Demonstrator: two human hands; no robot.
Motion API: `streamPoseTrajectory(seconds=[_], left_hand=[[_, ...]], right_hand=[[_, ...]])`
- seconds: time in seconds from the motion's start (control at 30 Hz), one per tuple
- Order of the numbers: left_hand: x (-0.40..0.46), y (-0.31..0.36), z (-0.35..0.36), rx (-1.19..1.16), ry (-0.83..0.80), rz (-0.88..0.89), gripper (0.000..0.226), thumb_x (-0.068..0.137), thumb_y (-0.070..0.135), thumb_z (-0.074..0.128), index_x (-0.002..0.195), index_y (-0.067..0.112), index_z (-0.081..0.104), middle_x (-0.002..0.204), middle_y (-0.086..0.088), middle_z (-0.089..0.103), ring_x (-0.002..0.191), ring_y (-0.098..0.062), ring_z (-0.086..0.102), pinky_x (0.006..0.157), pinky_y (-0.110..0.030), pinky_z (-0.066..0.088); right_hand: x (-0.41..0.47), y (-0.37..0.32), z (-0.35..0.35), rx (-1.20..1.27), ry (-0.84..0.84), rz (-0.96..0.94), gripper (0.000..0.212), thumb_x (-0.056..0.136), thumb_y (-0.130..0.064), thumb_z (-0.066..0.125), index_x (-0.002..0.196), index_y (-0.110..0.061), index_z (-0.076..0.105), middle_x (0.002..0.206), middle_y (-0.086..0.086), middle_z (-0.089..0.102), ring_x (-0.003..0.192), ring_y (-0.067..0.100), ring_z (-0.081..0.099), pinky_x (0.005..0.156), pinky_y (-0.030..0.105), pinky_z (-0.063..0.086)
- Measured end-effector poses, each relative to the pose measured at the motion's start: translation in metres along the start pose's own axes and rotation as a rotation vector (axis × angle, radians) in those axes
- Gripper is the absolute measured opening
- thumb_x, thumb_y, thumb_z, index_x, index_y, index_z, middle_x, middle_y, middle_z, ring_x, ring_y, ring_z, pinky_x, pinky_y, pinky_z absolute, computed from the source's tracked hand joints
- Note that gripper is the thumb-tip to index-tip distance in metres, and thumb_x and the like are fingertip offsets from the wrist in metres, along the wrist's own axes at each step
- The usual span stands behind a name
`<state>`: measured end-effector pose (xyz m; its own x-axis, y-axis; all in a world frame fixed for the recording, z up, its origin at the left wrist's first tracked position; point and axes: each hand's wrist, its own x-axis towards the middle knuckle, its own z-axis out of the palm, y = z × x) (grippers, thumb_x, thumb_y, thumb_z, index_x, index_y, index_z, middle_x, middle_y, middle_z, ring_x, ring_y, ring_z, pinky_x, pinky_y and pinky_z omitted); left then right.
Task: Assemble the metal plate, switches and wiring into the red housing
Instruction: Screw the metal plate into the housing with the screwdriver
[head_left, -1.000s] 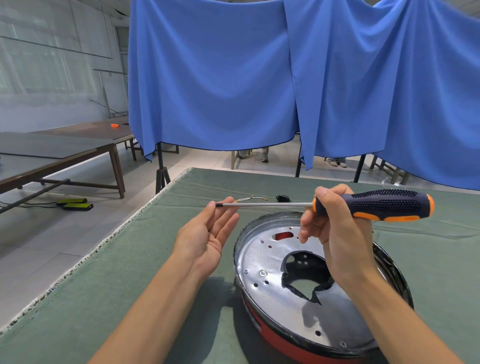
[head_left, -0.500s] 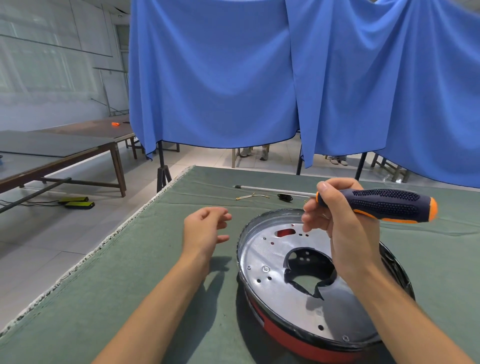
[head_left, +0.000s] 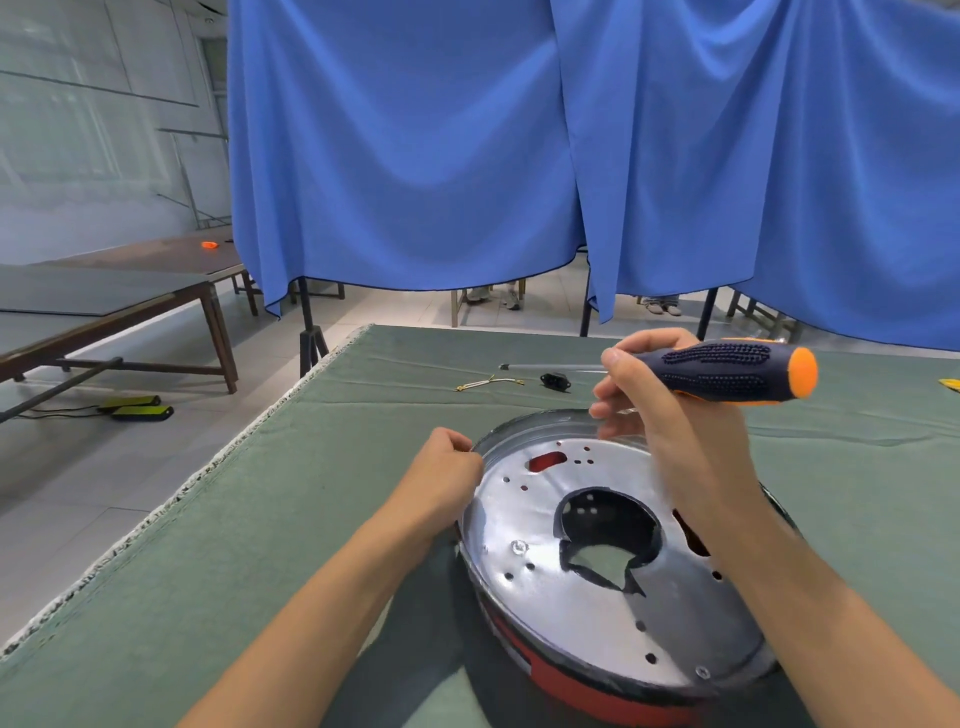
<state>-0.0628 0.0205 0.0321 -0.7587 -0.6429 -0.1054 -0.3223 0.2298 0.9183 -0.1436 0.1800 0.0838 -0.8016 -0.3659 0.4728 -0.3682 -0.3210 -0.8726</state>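
**Screwdriver raised over the plated housing**

While the right hand hovered above the far rim of the red housing, its fingers were curled round the black-and-orange handle of a screwdriver, whose shaft pointed left over the table and was partly hidden behind the hand. The housing sat on the green cloth near the front edge, slightly right of centre, with the round metal plate seated inside its rim. That plate showed a large irregular opening in the middle, scattered small holes, and a screw on its near-left part; another screw head showed near the front right edge.

The left hand lay at the housing's left rim, its fingers loosely curled with the tips touching or just beside the plate's edge; whether they pinched anything could not be told.

Farther back on the cloth lay a thin yellowish wire and, just to its right, a small black switch part, both well apart from the housing. Blue curtains hung behind the table, and a brown bench stood off to the left.
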Motion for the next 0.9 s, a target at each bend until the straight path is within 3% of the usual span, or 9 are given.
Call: streamPoseTrajectory(seconds=[0.07, 0.13, 0.2, 0.33, 0.47, 0.6, 0.77, 0.83, 0.9], left_hand=[[-0.003, 0.003, -0.012, 0.044, -0.090, -0.069, 0.016, 0.089, 0.026, 0.047, 0.094, 0.013, 0.055, 0.075, -0.003, 0.054, 0.054, -0.016, 0.047, 0.044, -0.019, 0.038], [-0.004, 0.003, -0.024, 0.074, -0.222, -0.115, 0.042, 0.088, 0.047, 0.048, 0.088, 0.009, 0.067, 0.062, -0.002, 0.062, 0.046, -0.017, 0.055, 0.041, -0.019, 0.043], [-0.004, 0.002, -0.029, 0.125, -0.261, -0.121, 0.056, 0.085, 0.060, 0.048, 0.085, 0.009, 0.072, 0.066, -0.004, 0.067, 0.051, -0.016, 0.060, 0.045, -0.019, 0.046], [0.001, -0.001, -0.021, 0.054, -0.280, -0.052, 0.047, 0.090, 0.050, 0.052, 0.096, 0.008, 0.073, 0.090, -0.018, 0.071, 0.067, -0.018, 0.061, 0.066, -0.023, 0.044], [-0.001, 0.000, -0.023, -0.161, -0.397, -0.087, 0.033, 0.091, 0.039, 0.051, 0.080, 0.013, 0.069, 0.075, -0.006, 0.066, 0.055, -0.016, 0.058, 0.056, -0.022, 0.045], [-0.003, 0.005, -0.021, -0.263, -0.289, -0.036, 0.030, 0.088, 0.036, 0.055, 0.074, 0.012, 0.065, 0.070, -0.009, 0.059, 0.053, -0.017, 0.052, 0.060, -0.030, 0.041], [-0.005, 0.011, -0.016, -0.437, -0.044, 0.014, 0.024, 0.087, 0.032, 0.057, 0.076, 0.011, 0.065, 0.062, -0.006, 0.056, 0.047, -0.013, 0.050, 0.050, -0.022, 0.042], [-0.006, 0.010, -0.009, -0.461, 0.083, -0.005, 0.019, 0.087, 0.029, 0.057, 0.087, 0.010, 0.059, 0.071, -0.004, 0.052, 0.056, -0.015, 0.049, 0.054, -0.024, 0.042], [-0.009, 0.009, -0.001, -0.511, 0.106, -0.021, 0.023, 0.085, 0.019, 0.056, 0.105, 0.010, 0.052, 0.080, -0.002, 0.050, 0.060, -0.015, 0.048, 0.046, -0.022, 0.042]], right_hand=[[0.002, -0.002, -0.005, -0.015, -0.024, -0.002, 0.010, 0.089, -0.010, 0.064, 0.095, -0.008, 0.056, 0.066, 0.002, 0.065, 0.060, 0.015, 0.065, 0.052, 0.025, 0.055], [0.004, -0.006, -0.011, -0.018, -0.033, -0.003, 0.011, 0.089, -0.009, 0.063, 0.097, -0.006, 0.056, 0.068, 0.005, 0.063, 0.060, 0.016, 0.065, 0.053, 0.026, 0.055], [0.005, -0.010, -0.014, -0.001, -0.030, 0.009, 0.011, 0.089, -0.008, 0.063, 0.098, -0.004, 0.057, 0.069, 0.008, 0.062, 0.060, 0.016, 0.065, 0.053, 0.026, 0.055], [0.005, -0.012, -0.011, 0.003, -0.051, 0.028, 0.006, 0.088, -0.006, 0.063, 0.091, -0.008, 0.058, 0.066, 0.006, 0.062, 0.058, 0.016, 0.064, 0.053, 0.028, 0.055], [0.004, -0.011, -0.008, 0.018, -0.071, 0.015, 0.009, 0.088, -0.004, 0.063, 0.093, -0.007, 0.056, 0.068, 0.007, 0.061, 0.058, 0.016, 0.062, 0.052, 0.028, 0.054], [0.006, -0.015, -0.009, 0.027, -0.083, -0.029, 0.010, 0.088, -0.005, 0.063, 0.095, -0.008, 0.056, 0.066, 0.002, 0.064, 0.060, 0.016, 0.066, 0.055, 0.026, 0.055], [0.006, -0.018, -0.007, 0.166, -0.077, -0.060, 0.010, 0.088, -0.004, 0.062, 0.091, -0.013, 0.059, 0.068, 0.003, 0.067, 0.062, 0.019, 0.068, 0.054, 0.027, 0.055], [0.005, -0.016, -0.007, 0.188, -0.075, -0.064, 0.011, 0.087, -0.004, 0.063, 0.092, -0.013, 0.061, 0.072, 0.007, 0.067, 0.063, 0.020, 0.068, 0.054, 0.027, 0.054], [0.005, -0.012, -0.008, 0.182, -0.077, -0.061, 0.013, 0.087, -0.002, 0.064, 0.094, -0.013, 0.062, 0.074, 0.007, 0.067, 0.064, 0.020, 0.069, 0.056, 0.026, 0.055]])
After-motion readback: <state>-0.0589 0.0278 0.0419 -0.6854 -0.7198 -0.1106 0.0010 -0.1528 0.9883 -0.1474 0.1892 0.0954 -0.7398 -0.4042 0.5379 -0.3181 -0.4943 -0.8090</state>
